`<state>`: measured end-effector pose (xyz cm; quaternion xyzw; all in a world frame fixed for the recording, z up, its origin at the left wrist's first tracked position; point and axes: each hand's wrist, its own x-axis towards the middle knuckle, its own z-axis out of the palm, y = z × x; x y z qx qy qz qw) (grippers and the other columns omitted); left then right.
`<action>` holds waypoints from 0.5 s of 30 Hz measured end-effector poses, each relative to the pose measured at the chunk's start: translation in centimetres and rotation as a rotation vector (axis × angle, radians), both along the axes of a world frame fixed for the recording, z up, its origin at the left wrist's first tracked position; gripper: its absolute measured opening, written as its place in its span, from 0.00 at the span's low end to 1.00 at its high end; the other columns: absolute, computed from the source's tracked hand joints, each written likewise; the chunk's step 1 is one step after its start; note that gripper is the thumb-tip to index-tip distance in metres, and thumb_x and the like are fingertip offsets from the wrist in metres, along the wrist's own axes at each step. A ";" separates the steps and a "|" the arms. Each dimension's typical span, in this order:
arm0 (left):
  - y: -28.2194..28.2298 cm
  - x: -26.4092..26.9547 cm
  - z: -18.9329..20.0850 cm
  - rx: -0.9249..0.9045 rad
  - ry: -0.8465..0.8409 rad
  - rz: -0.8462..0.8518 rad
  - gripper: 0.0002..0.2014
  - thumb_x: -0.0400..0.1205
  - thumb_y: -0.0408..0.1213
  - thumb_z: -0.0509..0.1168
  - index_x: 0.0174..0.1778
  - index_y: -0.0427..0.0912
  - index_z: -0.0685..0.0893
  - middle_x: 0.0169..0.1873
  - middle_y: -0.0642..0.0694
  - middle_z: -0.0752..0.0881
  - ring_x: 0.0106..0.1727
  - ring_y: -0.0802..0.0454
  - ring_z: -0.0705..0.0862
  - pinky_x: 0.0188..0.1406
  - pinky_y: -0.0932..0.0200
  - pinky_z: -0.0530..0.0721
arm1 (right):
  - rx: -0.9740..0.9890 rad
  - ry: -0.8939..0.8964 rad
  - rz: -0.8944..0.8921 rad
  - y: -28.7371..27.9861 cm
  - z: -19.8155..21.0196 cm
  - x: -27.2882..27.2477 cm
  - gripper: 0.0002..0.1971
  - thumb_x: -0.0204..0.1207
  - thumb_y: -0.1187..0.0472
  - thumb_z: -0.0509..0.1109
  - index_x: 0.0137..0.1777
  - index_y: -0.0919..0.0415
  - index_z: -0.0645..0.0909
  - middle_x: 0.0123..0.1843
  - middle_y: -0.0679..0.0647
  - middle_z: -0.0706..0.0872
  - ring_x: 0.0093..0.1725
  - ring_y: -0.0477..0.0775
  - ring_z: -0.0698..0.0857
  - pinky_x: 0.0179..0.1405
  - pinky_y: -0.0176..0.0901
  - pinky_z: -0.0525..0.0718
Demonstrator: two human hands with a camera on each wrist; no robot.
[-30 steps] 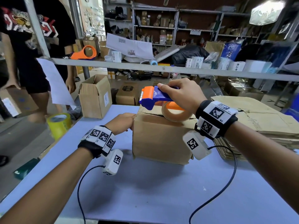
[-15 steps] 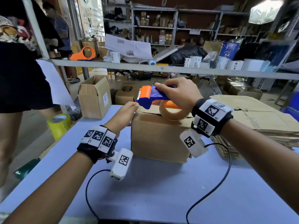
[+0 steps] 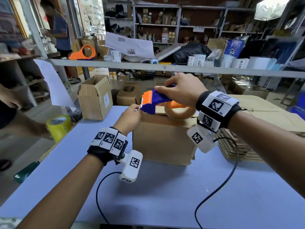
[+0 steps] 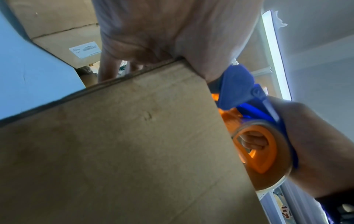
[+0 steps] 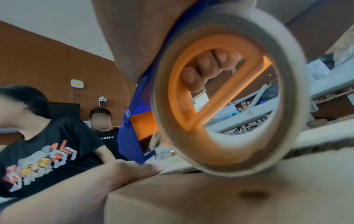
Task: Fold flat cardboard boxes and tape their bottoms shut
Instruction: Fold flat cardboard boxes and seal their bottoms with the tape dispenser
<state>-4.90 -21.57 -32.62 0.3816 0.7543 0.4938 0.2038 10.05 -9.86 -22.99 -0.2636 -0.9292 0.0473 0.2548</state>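
Note:
A folded brown cardboard box (image 3: pixel 163 139) stands on the blue table (image 3: pixel 148 195). My right hand (image 3: pixel 166 90) grips a blue and orange tape dispenser (image 3: pixel 155 100) just above the box top, its tape roll (image 3: pixel 179 111) touching the cardboard. In the right wrist view its fingers (image 5: pixel 208 66) curl inside the roll's orange core. My left hand (image 3: pixel 132 113) lies on the box's top left corner, fingers under the dispenser's toothed nose. The left wrist view shows its palm (image 4: pixel 172 30) on the box edge (image 4: pixel 134 72). Whether it holds a tape end is hidden.
A stack of flat cardboard (image 3: pixel 264 116) lies at the table's right. Beyond the far left edge stand an open box (image 3: pixel 94 98) and a yellow tape roll (image 3: pixel 58 126). A metal shelf bar (image 3: pixel 165 67) crosses ahead. Wrist cables (image 3: pixel 214 192) trail over the table.
My left hand rose from the box's left side to its top corner, under the dispenser's nose. The dispenser stayed above the box. The person at the left stepped away.

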 end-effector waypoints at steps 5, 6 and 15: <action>0.4 0.1 0.0 -0.035 0.007 0.006 0.12 0.90 0.44 0.54 0.65 0.47 0.78 0.51 0.45 0.83 0.41 0.51 0.78 0.34 0.58 0.72 | 0.013 -0.090 0.020 0.8 0.5 0.9 0.25 0.82 0.34 0.65 0.44 0.53 0.92 0.38 0.54 0.91 0.43 0.54 0.86 0.34 0.46 0.76; 0.4 0.1 0.1 -0.043 0.009 0.004 0.12 0.89 0.43 0.54 0.65 0.48 0.78 0.51 0.45 0.83 0.41 0.50 0.78 0.34 0.57 0.73 | 0.020 -0.095 0.024 0.8 0.6 1.0 0.25 0.82 0.34 0.65 0.45 0.54 0.92 0.39 0.55 0.91 0.43 0.55 0.86 0.37 0.47 0.78; 0.4 0.4 0.3 -0.075 0.032 -0.007 0.13 0.89 0.42 0.52 0.66 0.48 0.77 0.52 0.44 0.84 0.47 0.45 0.82 0.39 0.54 0.81 | 0.030 -0.133 -0.020 2.0 1.2 4.9 0.23 0.81 0.32 0.65 0.39 0.48 0.89 0.35 0.50 0.87 0.38 0.52 0.84 0.33 0.46 0.75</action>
